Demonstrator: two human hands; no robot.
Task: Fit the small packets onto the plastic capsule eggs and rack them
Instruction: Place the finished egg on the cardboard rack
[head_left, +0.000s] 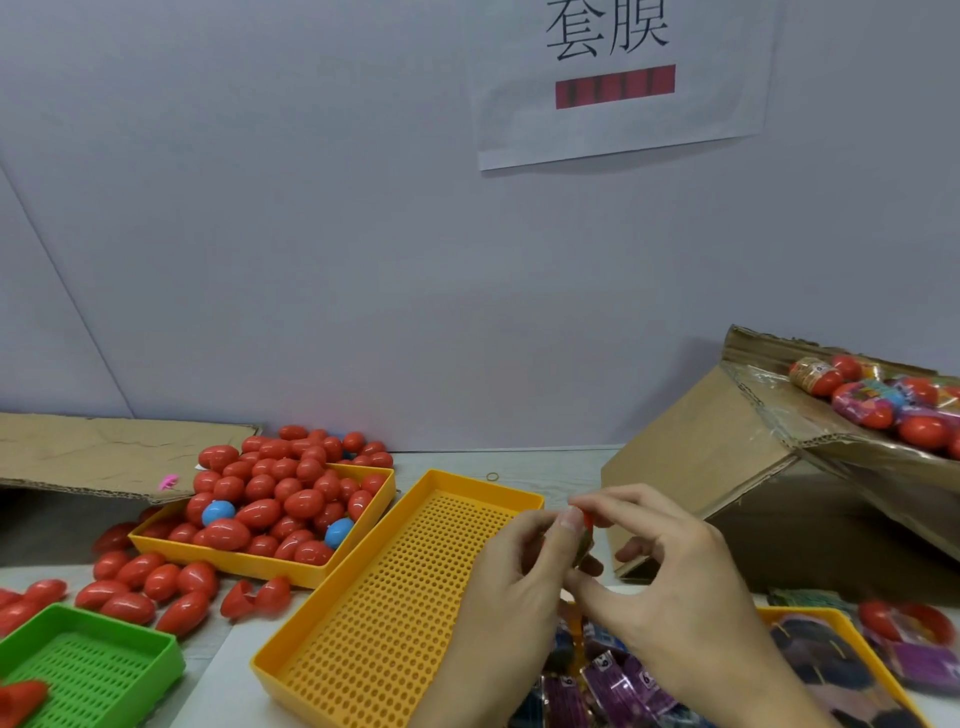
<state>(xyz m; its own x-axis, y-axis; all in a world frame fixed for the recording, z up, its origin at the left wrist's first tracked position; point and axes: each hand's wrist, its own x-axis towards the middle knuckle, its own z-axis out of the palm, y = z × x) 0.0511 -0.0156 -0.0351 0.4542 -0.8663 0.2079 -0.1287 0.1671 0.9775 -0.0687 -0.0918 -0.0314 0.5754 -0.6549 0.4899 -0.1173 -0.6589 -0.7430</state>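
Note:
Both hands meet over the right end of an empty perforated yellow tray (384, 613). My left hand (511, 582) and my right hand (670, 571) pinch one red capsule egg (587, 521) between their fingertips; a dark packet seems to wrap its lower part, mostly hidden by the fingers. Another yellow tray (363, 540) at the left is heaped with red eggs (270, 499) and two blue ones. Purple and dark small packets (618, 680) lie in a yellow tray under my right wrist.
Loose red eggs (150, 582) lie on the table left of the trays. A green perforated tray (88, 660) sits at the bottom left. A tilted cardboard box (727, 467) at the right holds wrapped eggs (872, 400). Flat cardboard (104, 452) lies at the back left.

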